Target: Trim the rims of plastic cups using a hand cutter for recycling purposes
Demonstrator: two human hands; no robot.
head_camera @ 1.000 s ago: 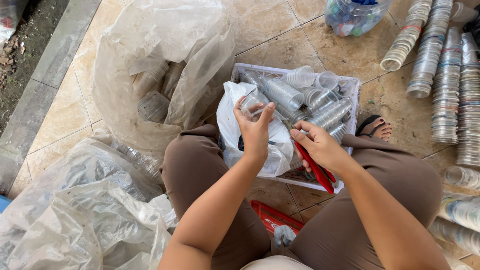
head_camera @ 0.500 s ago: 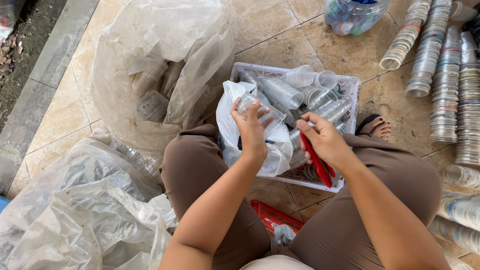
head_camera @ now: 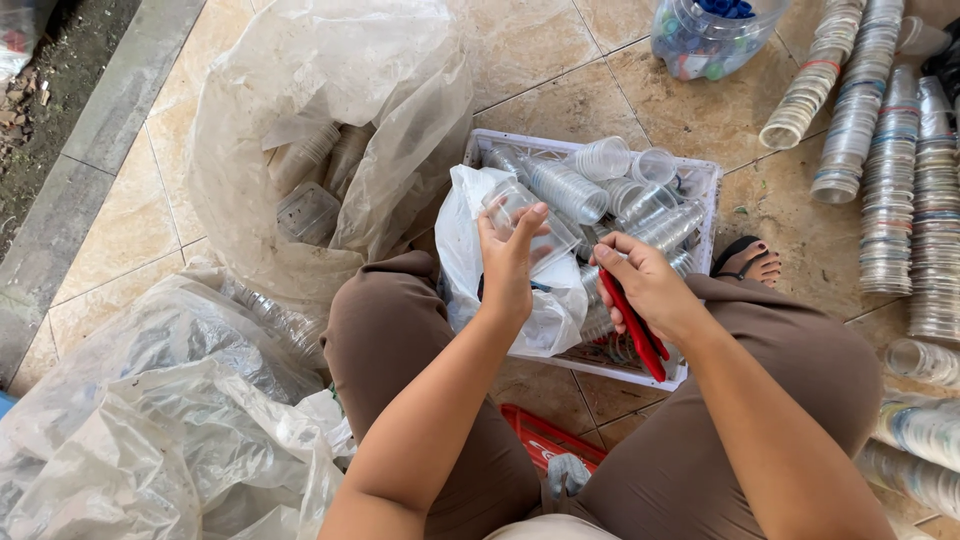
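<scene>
My left hand (head_camera: 510, 262) grips a clear plastic cup (head_camera: 527, 222), held tilted over a white plastic bag (head_camera: 470, 240). My right hand (head_camera: 645, 285) is closed around a red cutter-like tool (head_camera: 632, 326) that points down toward my lap. Both hands hover over a white plastic crate (head_camera: 702, 180) filled with several clear plastic cups and bottles (head_camera: 565, 187). The crate sits on the tiled floor between my knees.
A large clear bag (head_camera: 330, 120) with cups stands to the left. More crumpled clear bags (head_camera: 150, 420) lie at lower left. Long stacks of nested cups (head_camera: 890, 170) lie at right. A bag of coloured caps (head_camera: 710, 35) sits at the top. A sandalled foot (head_camera: 750, 262) shows beside the crate.
My right hand with the red tool has moved left toward the cup. My left hand has shifted its grip slightly on the cup.
</scene>
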